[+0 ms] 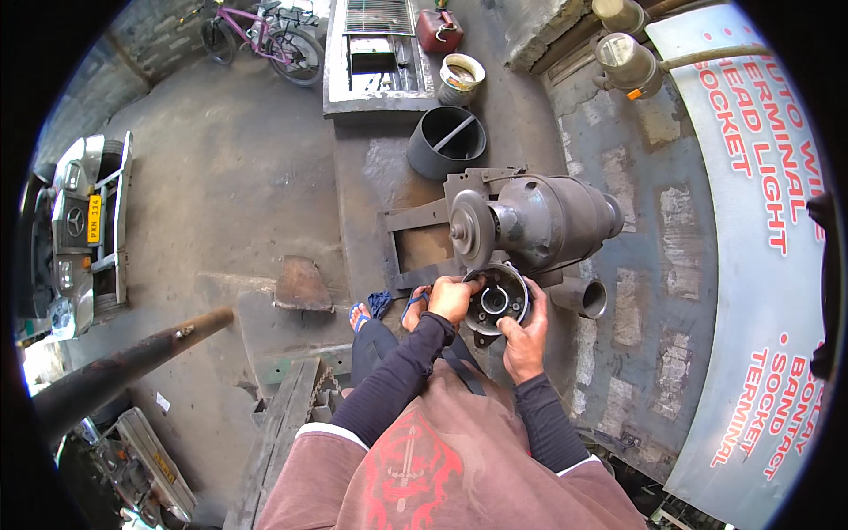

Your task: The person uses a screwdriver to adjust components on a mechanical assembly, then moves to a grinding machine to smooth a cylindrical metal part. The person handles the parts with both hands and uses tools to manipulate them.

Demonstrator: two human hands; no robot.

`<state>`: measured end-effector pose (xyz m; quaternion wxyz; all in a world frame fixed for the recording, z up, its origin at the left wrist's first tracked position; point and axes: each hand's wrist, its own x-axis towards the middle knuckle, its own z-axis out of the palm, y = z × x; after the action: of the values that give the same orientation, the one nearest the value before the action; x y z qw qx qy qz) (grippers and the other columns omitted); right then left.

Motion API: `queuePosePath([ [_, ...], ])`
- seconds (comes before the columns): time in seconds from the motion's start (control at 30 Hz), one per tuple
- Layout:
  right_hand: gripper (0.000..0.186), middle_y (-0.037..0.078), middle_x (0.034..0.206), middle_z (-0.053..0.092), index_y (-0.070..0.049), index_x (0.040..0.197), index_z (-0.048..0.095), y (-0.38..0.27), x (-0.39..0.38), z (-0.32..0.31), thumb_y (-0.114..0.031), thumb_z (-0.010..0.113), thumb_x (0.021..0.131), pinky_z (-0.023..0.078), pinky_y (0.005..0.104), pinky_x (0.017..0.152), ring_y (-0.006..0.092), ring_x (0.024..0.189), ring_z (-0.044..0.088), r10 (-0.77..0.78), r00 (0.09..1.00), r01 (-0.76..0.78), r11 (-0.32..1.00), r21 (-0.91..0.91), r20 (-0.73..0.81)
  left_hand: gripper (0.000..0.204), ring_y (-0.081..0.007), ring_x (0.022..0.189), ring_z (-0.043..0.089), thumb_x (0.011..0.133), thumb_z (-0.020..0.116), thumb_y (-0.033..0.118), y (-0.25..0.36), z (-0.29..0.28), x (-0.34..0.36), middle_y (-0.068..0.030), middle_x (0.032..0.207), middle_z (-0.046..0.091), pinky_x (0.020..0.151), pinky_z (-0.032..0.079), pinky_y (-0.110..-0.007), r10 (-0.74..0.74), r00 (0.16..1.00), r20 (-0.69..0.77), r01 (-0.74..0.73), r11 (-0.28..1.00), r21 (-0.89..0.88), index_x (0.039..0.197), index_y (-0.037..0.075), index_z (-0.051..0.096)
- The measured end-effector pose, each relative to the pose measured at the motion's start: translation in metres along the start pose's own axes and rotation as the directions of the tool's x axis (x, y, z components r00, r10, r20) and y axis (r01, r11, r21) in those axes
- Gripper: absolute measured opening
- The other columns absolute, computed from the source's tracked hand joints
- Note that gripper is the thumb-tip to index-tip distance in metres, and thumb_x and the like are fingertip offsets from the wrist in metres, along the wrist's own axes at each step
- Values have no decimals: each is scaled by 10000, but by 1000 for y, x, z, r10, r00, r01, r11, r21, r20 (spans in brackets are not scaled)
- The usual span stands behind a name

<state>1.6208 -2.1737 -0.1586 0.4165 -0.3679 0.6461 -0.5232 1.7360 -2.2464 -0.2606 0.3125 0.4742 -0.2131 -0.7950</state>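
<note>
Between my two hands is a round metal housing (pixel 485 321), its open side facing up. Inside it are a dark cavity and a pale ring around a central hole. My left hand (pixel 450 299) is closed on the left rim, its fingertips at the inner edge. On the right side, my right hand (pixel 525 337) grips the wall, with the thumb over the near rim. Just beyond the housing stands a grey motor (pixel 558 221) with a round wheel (pixel 472 230) on its shaft. The housing's underside is hidden.
A metal frame (pixel 415 218) lies beside the motor, and a short pipe (pixel 579 297) sits to its right. Farther off are a black drum (pixel 446 143), a white bucket (pixel 461 72) and a red canister (pixel 438 32). A dark pole (pixel 132 371) slants in from the left.
</note>
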Motion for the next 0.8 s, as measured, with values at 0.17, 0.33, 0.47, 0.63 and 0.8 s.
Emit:
queuePosePath([
  [0.17,812,123,1438,494,-18,1494,393,-24,13,-31,-161,813,814,522,387,1044,216,1285,556,398,886,-437,889,138,237,255,-156,872,707,943,729,120,14,-29,-1,-92,995,773,804,558,-302,-27,961,274,18,999,33,1129,-50,768],
  [0.33,839,128,1298,600,52,1453,427,0,34,-21,-246,838,786,560,369,987,210,1167,639,434,803,-524,841,136,408,320,-138,851,705,869,815,202,3,-43,9,-87,932,780,803,552,-285,90,992,93,-97,993,71,1072,-42,786],
  [0.47,842,115,1239,637,77,1430,463,10,21,-9,-246,853,758,544,339,997,196,1123,656,328,888,-398,899,180,323,378,-233,881,753,869,794,333,-44,-40,5,-161,945,785,815,557,-333,-33,995,-97,43,994,104,1024,-12,794],
  [0.63,879,118,1272,623,84,1462,445,4,20,0,-240,851,753,512,331,1037,201,1165,636,253,921,-299,947,120,297,372,-387,905,749,876,748,352,-36,-34,1,-264,942,751,821,552,-432,174,975,-141,-154,978,141,1000,4,790],
  [0.8,760,127,1277,626,40,1464,442,9,-3,8,-157,770,807,572,369,984,218,1139,661,324,925,-375,866,331,200,429,-405,968,742,892,740,460,-20,-39,7,-233,1038,760,872,562,-436,244,970,-12,-125,536,835,1022,56,808],
])
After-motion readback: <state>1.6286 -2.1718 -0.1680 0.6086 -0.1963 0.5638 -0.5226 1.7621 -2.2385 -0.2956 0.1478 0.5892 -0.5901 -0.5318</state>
